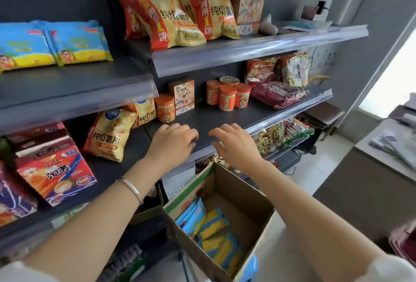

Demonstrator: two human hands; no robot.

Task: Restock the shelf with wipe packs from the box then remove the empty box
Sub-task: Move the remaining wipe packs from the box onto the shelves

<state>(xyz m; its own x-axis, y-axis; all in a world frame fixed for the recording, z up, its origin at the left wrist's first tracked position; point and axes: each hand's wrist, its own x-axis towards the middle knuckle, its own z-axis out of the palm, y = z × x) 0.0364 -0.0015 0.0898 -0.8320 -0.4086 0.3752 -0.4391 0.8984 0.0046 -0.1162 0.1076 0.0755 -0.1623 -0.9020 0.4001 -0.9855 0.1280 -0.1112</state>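
the dark shelf [216, 122] lies under both your hands. one open box [245, 205] sits directly below them, its wipe packs [211, 232] too jumbled to count. two shelved packs [78, 43] lie upper left. your left hand [173, 142] and right hand [234, 144] are loosely curled and empty.

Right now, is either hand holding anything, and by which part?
Nothing is held. The left hand and right hand are both empty, loosely curled above the shelf; the wipe packs lie in the box.
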